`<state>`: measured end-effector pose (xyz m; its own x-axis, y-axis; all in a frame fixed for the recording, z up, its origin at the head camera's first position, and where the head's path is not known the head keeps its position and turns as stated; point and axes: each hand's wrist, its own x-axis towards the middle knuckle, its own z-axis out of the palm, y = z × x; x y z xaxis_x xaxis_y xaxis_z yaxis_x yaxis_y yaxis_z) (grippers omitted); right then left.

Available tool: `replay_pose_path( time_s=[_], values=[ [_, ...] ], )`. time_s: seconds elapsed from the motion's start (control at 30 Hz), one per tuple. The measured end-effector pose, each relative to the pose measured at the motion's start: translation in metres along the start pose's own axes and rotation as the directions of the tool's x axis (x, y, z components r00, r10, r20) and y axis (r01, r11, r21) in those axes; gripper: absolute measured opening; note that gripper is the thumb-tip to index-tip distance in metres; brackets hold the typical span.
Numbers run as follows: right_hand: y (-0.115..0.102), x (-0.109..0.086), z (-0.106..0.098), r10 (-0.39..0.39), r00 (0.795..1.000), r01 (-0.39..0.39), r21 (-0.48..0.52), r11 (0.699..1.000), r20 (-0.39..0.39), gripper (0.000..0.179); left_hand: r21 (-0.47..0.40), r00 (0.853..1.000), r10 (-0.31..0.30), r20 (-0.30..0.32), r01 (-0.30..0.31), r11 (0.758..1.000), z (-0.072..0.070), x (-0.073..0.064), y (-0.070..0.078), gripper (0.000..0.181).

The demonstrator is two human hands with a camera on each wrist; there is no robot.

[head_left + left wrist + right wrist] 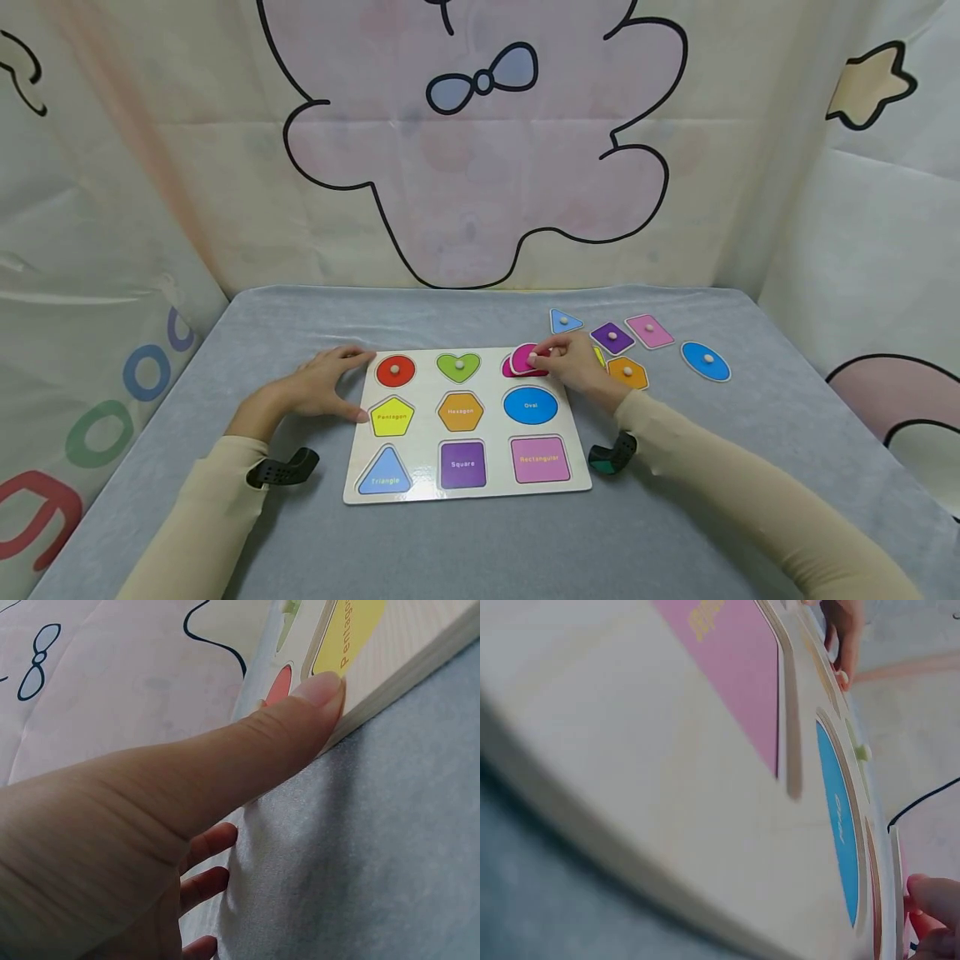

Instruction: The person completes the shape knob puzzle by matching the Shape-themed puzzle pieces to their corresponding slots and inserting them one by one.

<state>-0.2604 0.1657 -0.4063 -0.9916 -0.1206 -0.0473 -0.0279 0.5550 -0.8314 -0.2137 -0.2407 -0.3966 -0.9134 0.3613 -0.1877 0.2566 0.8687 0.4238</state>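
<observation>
A white wooden shape-puzzle board (426, 457) lies on the table. At its upper left edge is my left hand (321, 385), thumb on the rim beside the pentagon recess (392, 417) and index finger near the top corner. In the left wrist view the thumb (292, 720) rests on the board's edge and the other fingers stay spread. My right hand (573, 360) pinches a magenta puzzle piece (521, 358) by its knob, over the magenta recess (537, 374) at the top right. The piece overlaps that recess, off to its left. A red circle (395, 372) and green heart (458, 367) sit in the board.
Right of the board lie a blue triangle (564, 322), purple square (612, 338), pink rectangle (649, 332), blue oval (706, 362) and orange hexagon (627, 372). A yellow piece (599, 356) is mostly hidden by my right hand. Printed cloth walls surround the table.
</observation>
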Motion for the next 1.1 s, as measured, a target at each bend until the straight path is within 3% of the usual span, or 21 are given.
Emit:
replay_pose_path(
  time_s=[0.43,0.63,1.1],
  values=[
    [-0.007,0.0,0.012,0.071,0.997,-0.073,-0.082,0.994,-0.023,0.02,-0.012,1.0,-0.008,0.007,0.008,1.0,0.0,0.0,0.0,0.105],
    [-0.009,0.0,0.012,0.059,0.998,-0.061,-0.137,0.989,-0.017,0.018,-0.016,1.0,-0.009,0.008,0.009,1.0,-0.001,-0.001,0.0,0.104],
    [-0.012,0.001,0.013,0.054,0.998,-0.051,-0.143,0.988,0.016,0.018,-0.023,1.0,-0.004,0.01,0.004,1.0,-0.002,-0.002,0.0,0.104]
  ],
)
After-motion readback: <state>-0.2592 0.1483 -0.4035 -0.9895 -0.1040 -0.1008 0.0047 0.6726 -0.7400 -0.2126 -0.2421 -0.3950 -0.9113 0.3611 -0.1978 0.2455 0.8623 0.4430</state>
